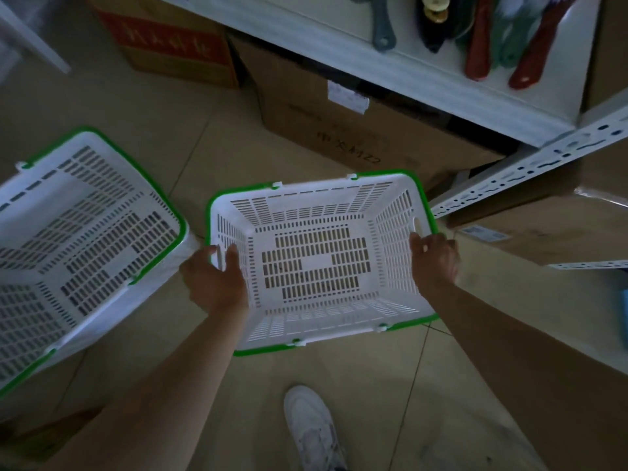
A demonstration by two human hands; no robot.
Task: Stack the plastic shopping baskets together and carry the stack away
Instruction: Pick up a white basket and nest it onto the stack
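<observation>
A white slotted plastic basket with a green rim (316, 263) is in the middle of the view, above the tiled floor. My left hand (217, 277) grips its left end wall, fingers over the rim. Its right end wall, near the handle slot, is held by my right hand (433, 260). A second white basket with a green rim (78, 246) sits to the left, tilted, its right corner close to the held basket. Both baskets are empty.
Cardboard boxes (339, 130) stand on the floor behind the baskets, under a white metal shelf (441, 79) holding brushes and tools. More boxes lie at the right under a shelf rail (530, 171). My white shoe (312, 426) is on the floor below the held basket.
</observation>
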